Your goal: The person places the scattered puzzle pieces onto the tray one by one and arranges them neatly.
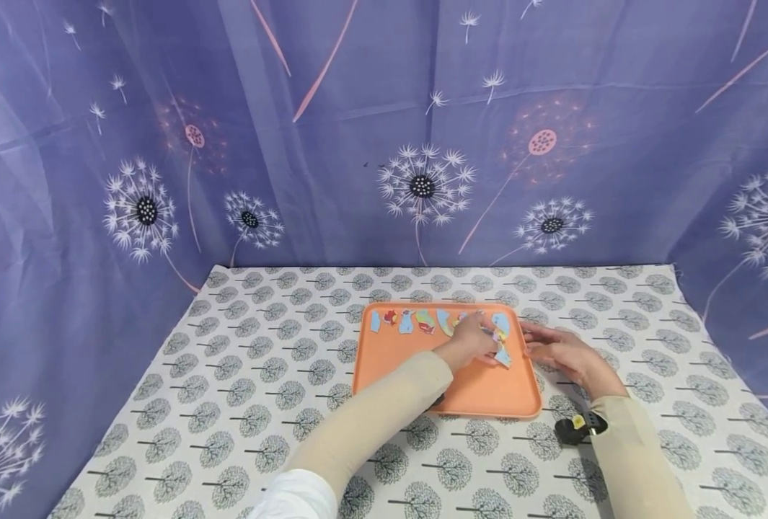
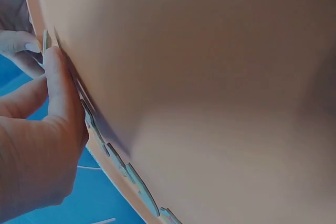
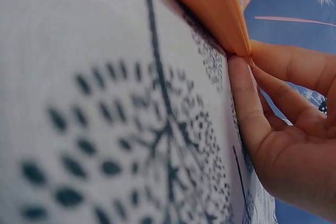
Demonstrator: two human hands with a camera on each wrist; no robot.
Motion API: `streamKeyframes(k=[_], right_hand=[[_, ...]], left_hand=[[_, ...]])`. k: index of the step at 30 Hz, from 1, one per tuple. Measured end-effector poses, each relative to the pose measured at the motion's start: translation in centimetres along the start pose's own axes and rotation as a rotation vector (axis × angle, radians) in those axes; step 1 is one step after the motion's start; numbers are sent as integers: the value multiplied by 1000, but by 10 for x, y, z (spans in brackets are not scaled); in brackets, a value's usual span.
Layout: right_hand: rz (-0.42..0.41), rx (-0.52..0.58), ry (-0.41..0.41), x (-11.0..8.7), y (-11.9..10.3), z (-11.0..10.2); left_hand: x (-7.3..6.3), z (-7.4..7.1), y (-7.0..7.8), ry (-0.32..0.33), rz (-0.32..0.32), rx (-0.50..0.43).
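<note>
An orange tray [image 1: 396,389] lies on the table, with a row of small cardboard puzzle pieces [image 1: 406,322] in blue, red and green along its far side. Over its right part, my left hand [image 1: 471,339] pinches a thin puzzle piece [image 2: 45,41], seen edge-on in the left wrist view. A light-blue piece [image 1: 502,356] shows just below those fingers. My right hand [image 1: 568,358] is at the tray's right rim. In the right wrist view, the thumb and fingers of the right hand [image 3: 294,114] grip the orange tray edge [image 3: 236,30].
The table has a white cloth [image 1: 260,389] printed with grey trees. Behind and on both sides hangs a purple-blue curtain [image 1: 358,187] with dandelions. A dark wrist device [image 1: 575,430] is strapped at the right wrist, close to the tray's near right corner.
</note>
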State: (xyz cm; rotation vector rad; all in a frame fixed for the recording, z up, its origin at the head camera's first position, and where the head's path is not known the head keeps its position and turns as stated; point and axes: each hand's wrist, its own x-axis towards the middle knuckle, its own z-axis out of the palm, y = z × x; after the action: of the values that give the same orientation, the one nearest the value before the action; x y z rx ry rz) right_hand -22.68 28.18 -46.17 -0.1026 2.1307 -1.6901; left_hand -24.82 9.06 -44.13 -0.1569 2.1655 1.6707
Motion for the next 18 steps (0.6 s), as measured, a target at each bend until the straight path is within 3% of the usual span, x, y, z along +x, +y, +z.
streamKeyframes(k=[6,18], right_hand=[[4,1,6,-1,-1,0],[8,-1,11,-3,-2,0]], left_hand=[[3,3,-1,12,-39,53],[7,5,-2,-14,-21,151]])
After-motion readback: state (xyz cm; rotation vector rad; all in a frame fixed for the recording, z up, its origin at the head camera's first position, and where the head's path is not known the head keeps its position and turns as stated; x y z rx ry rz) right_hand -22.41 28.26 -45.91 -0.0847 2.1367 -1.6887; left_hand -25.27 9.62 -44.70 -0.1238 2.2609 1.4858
